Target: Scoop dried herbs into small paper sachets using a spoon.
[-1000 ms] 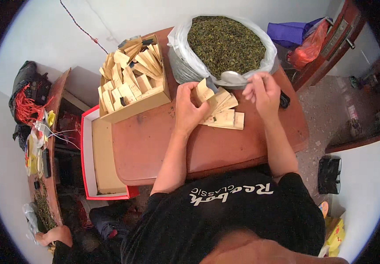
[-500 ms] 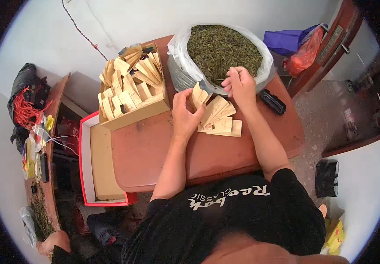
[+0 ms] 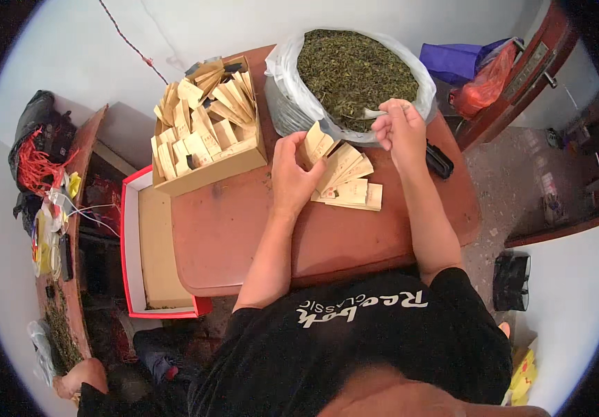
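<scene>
My left hand (image 3: pixel 292 172) is closed on a small kraft-paper packet (image 3: pixel 317 144), its dark-lined mouth turned up towards the sack. Beneath and beside it, several flat paper packets (image 3: pixel 346 169) lie fanned out on the table, with more stacked nearer me. My right hand (image 3: pixel 401 131) pinches a small pale spoon (image 3: pixel 374 113), held over the near edge of the dried green leaves (image 3: pixel 351 69). These leaves, which look like tea, fill a large whitish plastic sack (image 3: pixel 285 104).
Upright paper packets crowd a cardboard box (image 3: pixel 210 167) on the left of the reddish-brown table (image 3: pixel 237 236). A red-rimmed carton (image 3: pixel 157 257) stands beside the table. A black case (image 3: pixel 439 161) lies right of my right wrist. Another person's hand (image 3: pixel 80 377) shows at lower left, near a side bench.
My right hand has shifted right with the spoon, which now shows more clearly above the leaves. My left hand keeps the packet in nearly the same place. The view has tilted slightly.
</scene>
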